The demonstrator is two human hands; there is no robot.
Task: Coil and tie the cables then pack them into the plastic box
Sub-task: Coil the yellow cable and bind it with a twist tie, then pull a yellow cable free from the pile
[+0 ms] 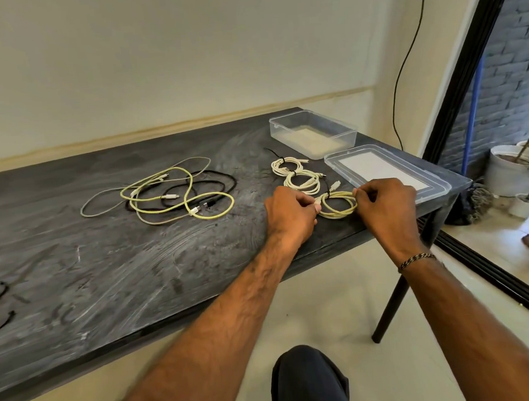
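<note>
At centre right of the frame, a pale yellow coiled cable (338,204) lies flat on the dark worktop (138,268), caught between the two hands. The left hand (290,212) has its fingers curled in a pinching grip at the coil's left edge; the right hand (386,204) pinches the coil's right edge the same way, knuckles up. A thin black tie (328,188) crosses the coil's upper left rim, so the tying seems to be in hand. Two tied white coils (295,174) lie just above, toward the frame's upper centre. The open plastic box (313,133) stands further up and to the right, with its lid (387,171) just beside the right hand. The box lies up and right of the held coil, so the right hand looks the nearer for packing. A loose tangle of cables (164,193) waits well apart at centre left, still uncoiled.
</note>
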